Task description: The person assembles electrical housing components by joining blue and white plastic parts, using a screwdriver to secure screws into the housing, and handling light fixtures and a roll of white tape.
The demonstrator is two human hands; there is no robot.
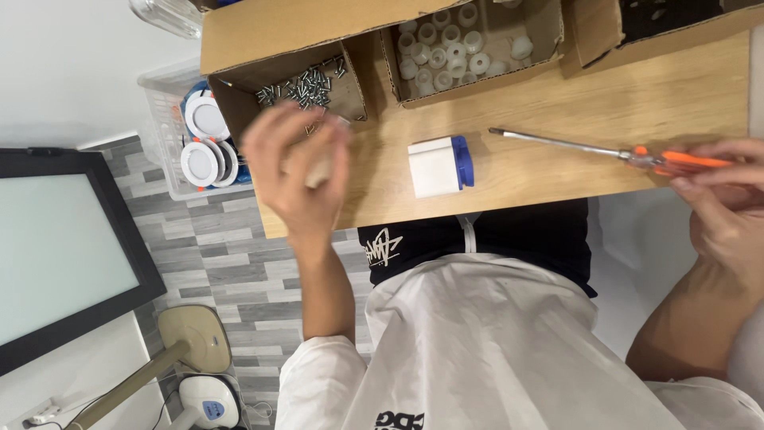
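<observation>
My left hand (296, 169) hovers, blurred, over the left end of the wooden table (557, 111), its fingers closed around a small pale part just in front of a cardboard box of screws (306, 86). My right hand (720, 203) grips the orange handle of a long screwdriver (573, 146), whose metal shaft points left across the table. A white and blue plastic block (440, 166) lies on the table between the two hands, touching neither.
A cardboard box of white plastic rings (454, 49) stands behind the block, another box (637, 24) at the back right. Left of the table are a clear bin of round white lamps (199, 139), a dark-framed screen (56, 247) and a fan base (195, 338).
</observation>
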